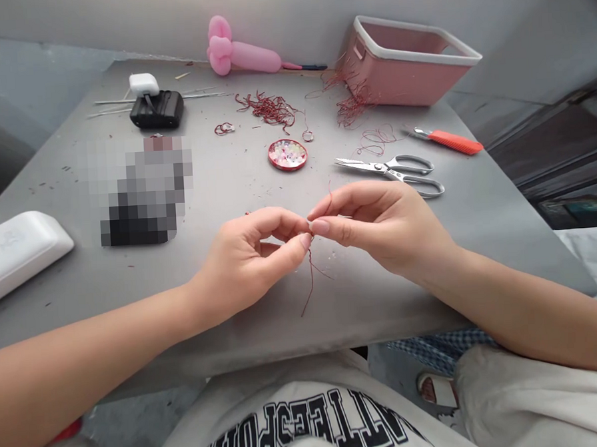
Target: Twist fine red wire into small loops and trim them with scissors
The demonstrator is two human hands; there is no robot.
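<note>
Tabletop (221, 181) lies open beyond the left fingers (281, 219); scissors (390, 172) obstruct beyond the right ones.

Around our two hands (250, 256) (391, 228) we count one dish (289, 168) at twelve o'clock, one bin (396, 85) at one, one pair of scissors (380, 168) and one orange tool (452, 141) at two, one balloon (254, 57) near eleven, one box (168, 110) at ten, and two white cases (20, 255) (144, 83), at nine and ten.

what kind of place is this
Likely a craft worktable, though home or workshop I can't tell: the left hand and right hand pinch a thin red cord, with small beads and scissors on the gray table beyond.
</note>
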